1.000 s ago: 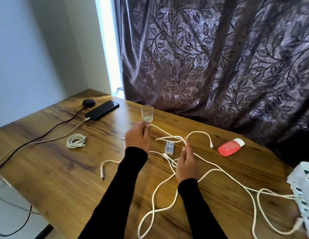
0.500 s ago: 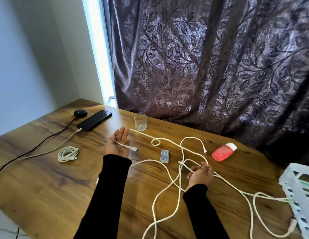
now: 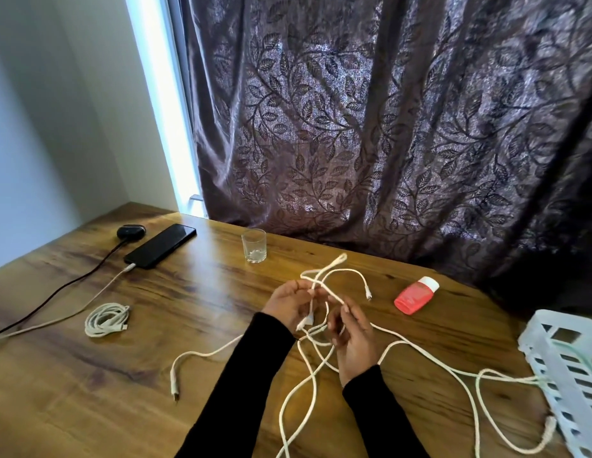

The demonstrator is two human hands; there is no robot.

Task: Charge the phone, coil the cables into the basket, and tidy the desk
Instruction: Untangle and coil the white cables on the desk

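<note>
Your two hands meet over the middle of the wooden desk (image 3: 73, 408), both busy with the tangle of loose white cable (image 3: 430, 355). Your left hand (image 3: 289, 305) has its fingers curled round a strand, a connector end hanging just below it. Your right hand (image 3: 352, 335) pinches another strand at its fingertips, with further loops passing under the palm. How many separate cables make up the tangle cannot be told; three free plug ends show, one toward the near left, one up beside the red bottle, one near the basket.

From the hands the cable runs right to the white slatted basket (image 3: 566, 368) at the desk's right edge and touches its side.

One white cable is already wound into a coiled bundle (image 3: 106, 319), lying by itself well left of your hands. One black phone (image 3: 159, 245) lies flat at the far left with a white charging cable (image 3: 73, 309) plugged into its near end. Just beyond it sits one small black case (image 3: 131, 231) with a dark cord (image 3: 56, 289) leading off the left edge.

One clear drinking glass (image 3: 254, 245) stands upright behind your hands, and one red bottle with a white cap (image 3: 416, 294) lies on its side to the right. A dark leaf-patterned curtain (image 3: 387, 127) hangs behind the desk.
</note>
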